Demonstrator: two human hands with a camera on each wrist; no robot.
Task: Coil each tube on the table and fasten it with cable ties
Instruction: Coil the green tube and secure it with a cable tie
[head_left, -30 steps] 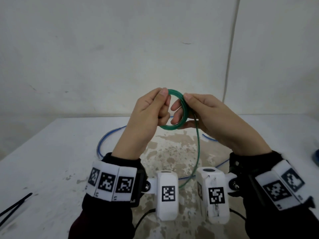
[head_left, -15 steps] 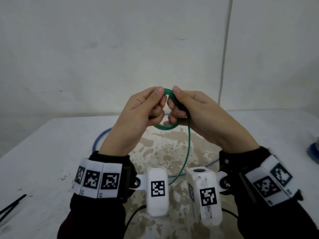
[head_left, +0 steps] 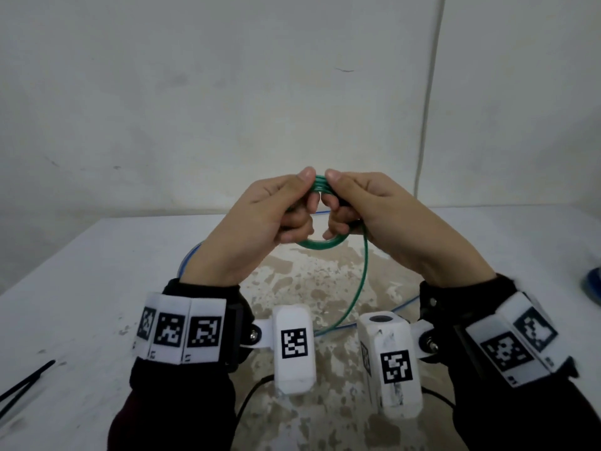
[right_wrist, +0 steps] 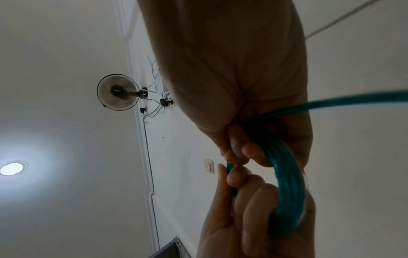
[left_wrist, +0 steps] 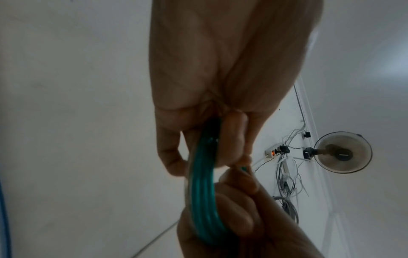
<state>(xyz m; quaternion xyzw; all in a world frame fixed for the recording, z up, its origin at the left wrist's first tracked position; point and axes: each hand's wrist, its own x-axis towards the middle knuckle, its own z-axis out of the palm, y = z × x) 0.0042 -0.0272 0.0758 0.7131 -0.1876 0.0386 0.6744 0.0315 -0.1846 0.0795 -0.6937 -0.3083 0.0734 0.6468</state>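
Observation:
A green tube [head_left: 320,245] is wound into a small coil of several turns, held up above the table. My left hand [head_left: 305,196] grips the coil's left side and my right hand [head_left: 336,198] grips its right side, with both thumbs pressing on the top. The left wrist view shows the coil [left_wrist: 203,200] edge-on between both sets of curled fingers. The coil [right_wrist: 289,192] looks the same in the right wrist view. A loose green tail [head_left: 359,288] hangs from my right hand down to the table. A blue tube [head_left: 192,255] lies uncoiled on the table behind my hands.
Black cable ties [head_left: 22,382] lie near the table's left front edge. A blue object [head_left: 593,284] shows at the right edge. The white table [head_left: 97,288] has a worn brown patch in the middle and meets a wall close behind.
Both hands have drawn closer together on the green coil, and the thumbs now meet on top. The coil looks tighter and the hanging tail has swung slightly.

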